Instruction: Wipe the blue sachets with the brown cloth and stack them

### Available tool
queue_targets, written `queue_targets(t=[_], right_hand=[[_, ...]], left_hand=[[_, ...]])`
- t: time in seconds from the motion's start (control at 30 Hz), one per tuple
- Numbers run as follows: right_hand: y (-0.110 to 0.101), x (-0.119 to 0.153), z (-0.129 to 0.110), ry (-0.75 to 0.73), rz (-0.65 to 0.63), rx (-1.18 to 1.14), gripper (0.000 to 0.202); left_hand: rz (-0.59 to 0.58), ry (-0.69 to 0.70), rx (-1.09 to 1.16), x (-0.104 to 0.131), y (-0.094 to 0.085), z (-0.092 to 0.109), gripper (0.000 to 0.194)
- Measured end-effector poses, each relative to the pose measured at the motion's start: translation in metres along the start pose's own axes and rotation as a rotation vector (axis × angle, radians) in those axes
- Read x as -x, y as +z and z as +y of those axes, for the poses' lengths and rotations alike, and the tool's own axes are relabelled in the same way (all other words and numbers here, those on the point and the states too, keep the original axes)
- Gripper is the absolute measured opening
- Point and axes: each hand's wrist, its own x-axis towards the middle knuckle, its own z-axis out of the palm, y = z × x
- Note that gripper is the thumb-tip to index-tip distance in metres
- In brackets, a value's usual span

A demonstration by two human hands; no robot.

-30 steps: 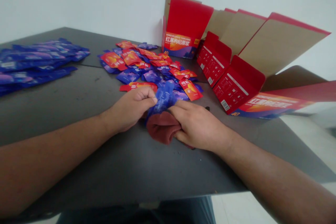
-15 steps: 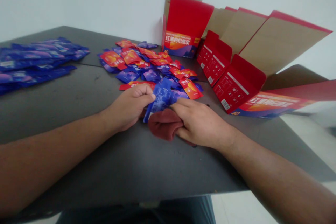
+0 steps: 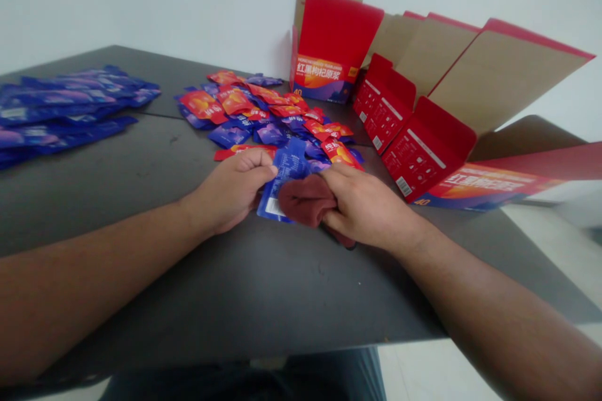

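Between thumb and fingers, my left hand (image 3: 237, 185) pinches the left edge of a blue pouch (image 3: 290, 163) with small print and a white label near its bottom. My right hand (image 3: 364, 203) is closed round a bunched brown cloth (image 3: 308, 199), which lies against the pouch's right side and covers part of it. Just beyond both hands spreads a heap of red and blue pouches (image 3: 270, 111), loosely piled on the dark grey table (image 3: 263, 288). The fingertips of my right hand are partly hidden by the cloth.
A stack of blue pouches (image 3: 66, 103) lies at the left of the table. Several open red cartons stand at the right with lids raised, among them a front carton (image 3: 414, 160) and a back carton (image 3: 324, 75) near the white wall.
My right hand and the brown cloth have shifted slightly up and to the right across the pouch. The white label at the pouch's bottom now shows. My left hand has barely moved.
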Motion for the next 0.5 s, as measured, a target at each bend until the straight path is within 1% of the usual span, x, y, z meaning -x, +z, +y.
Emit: queue_targets(t=[0.07,0.2,0.23,0.3,0.4,0.43,0.5], right_hand=[[0.0011,-0.0007,0.0020,0.026,0.023,-0.002,0.020],[0.0033,0.0002,-0.0038,-0.141,-0.078,-0.042,0.017],[0.0036,0.0005,-0.0051,-0.161,-0.090,-0.038,0.016],[0.0041,0.0004,-0.0048,-0.112,-0.063,-0.015,0.017],[0.0058,-0.0013,-0.0004,0.062,0.051,0.033,0.020],[0.0065,-0.0018,0.0003,0.093,0.074,0.037,0.020],[0.0077,-0.0020,-0.0015,0.078,0.066,0.026,0.018]], left_hand=[[0.008,0.001,0.011,-0.0003,-0.0002,-0.0007,0.018],[0.011,0.060,-0.041,-0.0012,-0.0025,-0.0035,0.020],[0.011,0.069,-0.050,-0.0012,-0.0026,-0.0038,0.020],[0.010,0.077,-0.061,-0.0008,-0.0020,-0.0039,0.019],[0.015,0.070,-0.078,0.0002,-0.0011,-0.0042,0.018],[0.017,0.077,-0.089,0.0002,-0.0014,-0.0048,0.018],[0.013,0.100,-0.133,-0.0004,-0.0034,-0.0068,0.018]])
